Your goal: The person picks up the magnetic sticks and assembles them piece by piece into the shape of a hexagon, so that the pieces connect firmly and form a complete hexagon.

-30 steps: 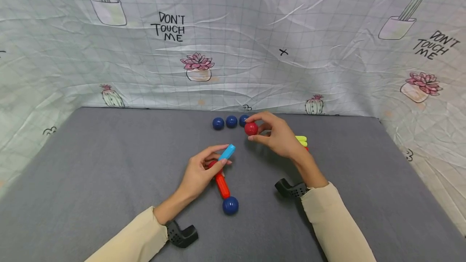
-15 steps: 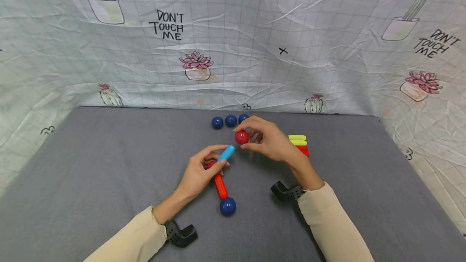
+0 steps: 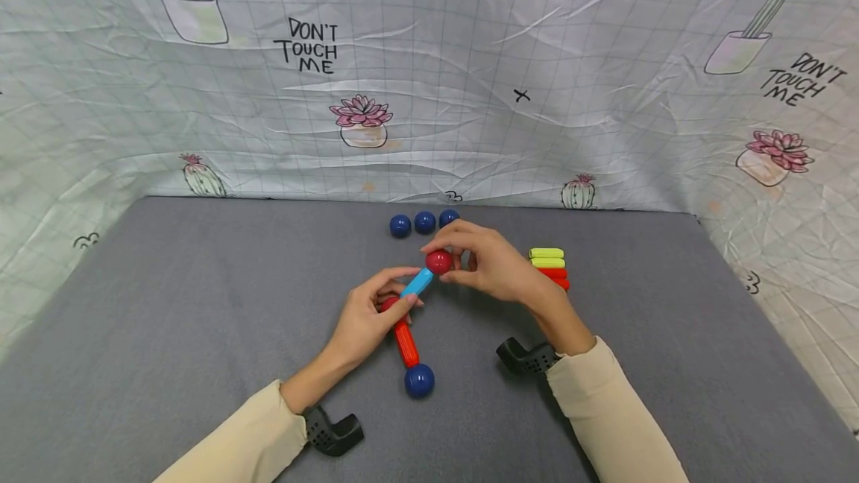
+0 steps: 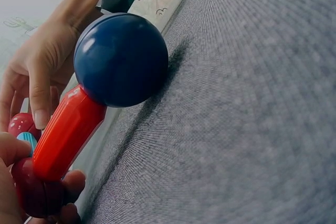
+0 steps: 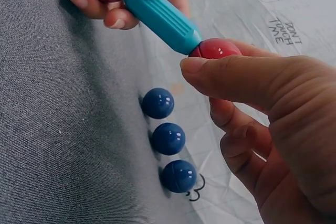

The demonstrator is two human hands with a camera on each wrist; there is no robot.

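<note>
My left hand [image 3: 362, 319] pinches a light blue ribbed rod [image 5: 164, 20] near its joint with a red ball [image 4: 38, 190]. From that same ball a red ribbed rod [image 3: 406, 343] runs toward me, ending in a blue ball [image 3: 419, 381] close to the table. Between thumb and fingertips, my right hand [image 3: 493, 263] holds a second red ball [image 3: 439, 261]. In the right wrist view this ball touches the free end of the light blue rod. My left fingers partly cover the first red ball.
Three blue balls [image 3: 400, 226] stand in a row at the back of the grey table [image 3: 201, 319]. Yellow rods [image 3: 546, 253] and red rods [image 3: 557, 279] lie to the right, behind my right forearm. A printed cloth [image 3: 429, 133] hangs along the far edge.
My right hand has moved left and toward me, bringing the red ball from beside the blue balls onto the light blue rod's end. My left hand has stayed nearly still.
</note>
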